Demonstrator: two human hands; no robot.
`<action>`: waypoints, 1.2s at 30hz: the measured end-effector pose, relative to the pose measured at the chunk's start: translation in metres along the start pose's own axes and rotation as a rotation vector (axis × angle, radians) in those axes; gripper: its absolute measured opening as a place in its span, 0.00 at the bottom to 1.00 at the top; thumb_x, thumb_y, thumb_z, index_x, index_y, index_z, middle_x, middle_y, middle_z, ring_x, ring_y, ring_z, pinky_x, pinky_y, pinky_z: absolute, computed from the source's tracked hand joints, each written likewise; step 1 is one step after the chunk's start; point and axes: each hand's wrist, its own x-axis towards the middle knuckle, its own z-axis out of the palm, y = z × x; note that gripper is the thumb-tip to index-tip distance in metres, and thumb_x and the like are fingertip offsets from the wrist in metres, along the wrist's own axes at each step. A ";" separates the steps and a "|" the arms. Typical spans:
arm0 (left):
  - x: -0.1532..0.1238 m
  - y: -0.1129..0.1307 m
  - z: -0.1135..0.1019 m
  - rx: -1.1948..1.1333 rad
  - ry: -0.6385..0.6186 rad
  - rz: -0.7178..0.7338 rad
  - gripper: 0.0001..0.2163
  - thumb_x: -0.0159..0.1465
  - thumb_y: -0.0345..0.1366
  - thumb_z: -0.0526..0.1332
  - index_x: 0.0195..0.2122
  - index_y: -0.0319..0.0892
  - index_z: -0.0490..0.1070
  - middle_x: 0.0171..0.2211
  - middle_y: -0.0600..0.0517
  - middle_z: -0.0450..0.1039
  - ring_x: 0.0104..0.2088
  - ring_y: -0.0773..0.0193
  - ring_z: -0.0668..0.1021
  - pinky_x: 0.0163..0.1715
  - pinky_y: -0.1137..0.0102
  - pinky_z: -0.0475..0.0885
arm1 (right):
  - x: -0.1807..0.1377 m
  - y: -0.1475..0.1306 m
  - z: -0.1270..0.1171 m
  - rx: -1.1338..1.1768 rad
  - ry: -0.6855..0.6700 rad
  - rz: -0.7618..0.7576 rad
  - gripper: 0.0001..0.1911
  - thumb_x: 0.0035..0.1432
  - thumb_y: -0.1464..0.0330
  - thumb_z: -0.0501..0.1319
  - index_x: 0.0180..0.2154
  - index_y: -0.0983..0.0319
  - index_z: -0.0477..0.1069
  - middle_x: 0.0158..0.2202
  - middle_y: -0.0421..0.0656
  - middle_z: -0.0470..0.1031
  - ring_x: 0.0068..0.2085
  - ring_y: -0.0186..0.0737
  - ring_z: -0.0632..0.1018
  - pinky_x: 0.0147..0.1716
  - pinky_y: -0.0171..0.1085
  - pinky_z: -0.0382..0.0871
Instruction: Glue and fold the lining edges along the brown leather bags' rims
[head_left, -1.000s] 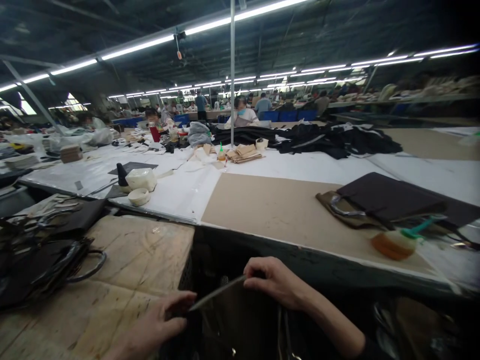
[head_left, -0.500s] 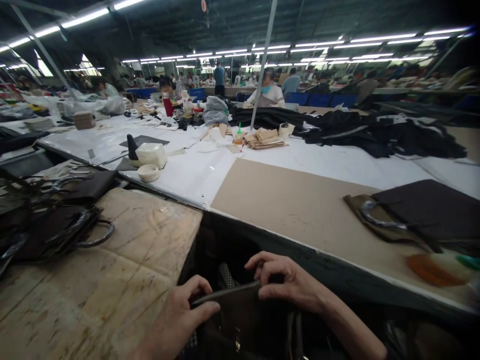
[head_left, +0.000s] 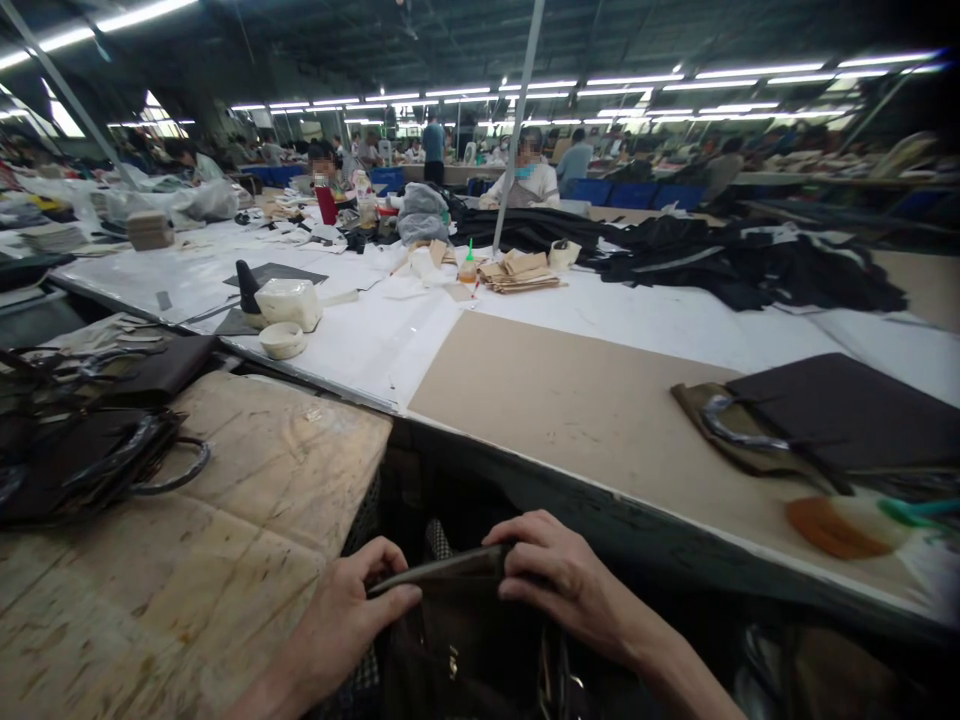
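A dark brown handbag point(head_left: 457, 640) is at the bottom middle, in my lap below the table edge. My left hand point(head_left: 349, 605) pinches the left end of its top edge between thumb and fingers. At the right end, my right hand point(head_left: 551, 565) has its fingers curled over the same edge, thumb on the near side. Small gold-coloured metal fittings show on the bag's front. Its lower part is in shadow and cut off by the frame.
On the left, a worn tan worktop point(head_left: 262, 520) carries a pile of dark handbags point(head_left: 90, 450). Another dark bag point(head_left: 840, 410) and a bottle of orange-brown liquid point(head_left: 832, 527) lie on brown board point(head_left: 555, 390) at right. Tape point(head_left: 283, 340) stands on the white table. Co-workers sit beyond.
My right hand has closed further over the bag's top edge, its fingers now curled down. Both hands and the bag appear slightly further left, as the whole view has shifted.
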 end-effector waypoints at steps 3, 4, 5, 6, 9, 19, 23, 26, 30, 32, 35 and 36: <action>0.003 0.000 0.000 -0.029 -0.021 0.004 0.08 0.62 0.42 0.63 0.35 0.42 0.71 0.29 0.57 0.70 0.33 0.64 0.72 0.32 0.74 0.64 | -0.002 0.004 0.003 0.078 0.046 0.061 0.09 0.67 0.64 0.59 0.34 0.58 0.73 0.47 0.42 0.77 0.47 0.43 0.74 0.48 0.42 0.67; 0.004 0.000 0.000 -0.040 -0.031 0.004 0.08 0.62 0.42 0.63 0.36 0.42 0.72 0.29 0.57 0.70 0.33 0.64 0.72 0.33 0.74 0.65 | -0.001 0.006 0.004 0.103 0.061 0.078 0.09 0.67 0.65 0.59 0.33 0.58 0.73 0.47 0.42 0.77 0.47 0.43 0.74 0.48 0.42 0.67; 0.005 0.000 0.000 -0.053 -0.040 0.003 0.08 0.62 0.42 0.63 0.36 0.42 0.73 0.30 0.57 0.71 0.34 0.63 0.73 0.34 0.73 0.65 | -0.001 0.007 0.004 0.124 0.078 0.094 0.08 0.66 0.66 0.60 0.33 0.58 0.73 0.46 0.42 0.78 0.47 0.43 0.74 0.48 0.42 0.67; 0.006 0.000 0.000 -0.069 -0.049 0.000 0.08 0.62 0.41 0.63 0.37 0.42 0.73 0.31 0.56 0.72 0.35 0.63 0.73 0.35 0.73 0.66 | 0.000 0.009 0.005 0.143 0.097 0.111 0.07 0.65 0.67 0.61 0.32 0.58 0.73 0.45 0.42 0.78 0.47 0.43 0.75 0.48 0.42 0.67; 0.008 -0.002 0.001 -0.120 -0.074 -0.010 0.10 0.63 0.42 0.62 0.39 0.42 0.76 0.34 0.55 0.75 0.38 0.61 0.75 0.38 0.72 0.67 | 0.003 0.016 0.007 0.186 0.155 0.157 0.06 0.61 0.69 0.64 0.30 0.59 0.72 0.43 0.41 0.79 0.45 0.42 0.76 0.47 0.41 0.67; 0.012 0.005 0.009 -0.064 -0.034 0.013 0.15 0.65 0.48 0.61 0.37 0.42 0.78 0.33 0.53 0.77 0.36 0.61 0.75 0.36 0.73 0.68 | -0.006 0.026 0.013 0.166 0.263 0.155 0.07 0.61 0.69 0.63 0.29 0.59 0.71 0.38 0.41 0.80 0.41 0.41 0.76 0.43 0.41 0.67; 0.012 0.004 0.013 0.004 0.000 0.015 0.15 0.65 0.48 0.60 0.35 0.41 0.77 0.30 0.54 0.75 0.33 0.62 0.74 0.32 0.73 0.66 | -0.004 0.025 0.017 0.162 0.284 0.160 0.07 0.60 0.71 0.63 0.29 0.59 0.69 0.37 0.41 0.79 0.40 0.41 0.76 0.42 0.41 0.67; 0.015 0.003 0.015 0.064 0.039 0.028 0.15 0.65 0.48 0.60 0.32 0.40 0.74 0.28 0.54 0.72 0.31 0.63 0.72 0.30 0.74 0.64 | -0.001 0.023 0.023 0.157 0.332 0.168 0.08 0.59 0.72 0.62 0.27 0.59 0.67 0.36 0.41 0.79 0.39 0.42 0.75 0.41 0.41 0.68; 0.022 0.011 0.012 0.195 0.035 0.052 0.12 0.65 0.44 0.58 0.31 0.42 0.72 0.26 0.55 0.69 0.29 0.64 0.71 0.28 0.74 0.62 | 0.004 0.021 0.030 0.137 0.370 0.194 0.09 0.57 0.73 0.61 0.26 0.58 0.64 0.34 0.41 0.78 0.38 0.43 0.75 0.39 0.41 0.68; 0.027 0.020 0.010 0.301 0.011 0.093 0.09 0.65 0.42 0.58 0.39 0.45 0.75 0.28 0.55 0.72 0.30 0.63 0.73 0.29 0.73 0.63 | 0.006 0.020 0.031 0.126 0.370 0.212 0.10 0.56 0.73 0.61 0.26 0.59 0.64 0.34 0.41 0.78 0.38 0.43 0.75 0.38 0.41 0.67; 0.036 0.036 0.016 0.426 -0.061 0.222 0.12 0.67 0.41 0.57 0.50 0.52 0.75 0.36 0.54 0.78 0.36 0.60 0.77 0.35 0.72 0.64 | 0.008 0.019 0.031 0.118 0.364 0.216 0.09 0.56 0.73 0.62 0.26 0.59 0.64 0.34 0.41 0.78 0.38 0.43 0.75 0.39 0.41 0.67; 0.041 0.041 0.021 0.460 -0.087 0.271 0.12 0.68 0.40 0.55 0.48 0.52 0.76 0.38 0.54 0.79 0.37 0.59 0.78 0.36 0.71 0.64 | 0.008 0.019 0.031 0.118 0.364 0.214 0.09 0.56 0.73 0.62 0.26 0.59 0.64 0.34 0.41 0.78 0.38 0.43 0.75 0.39 0.41 0.67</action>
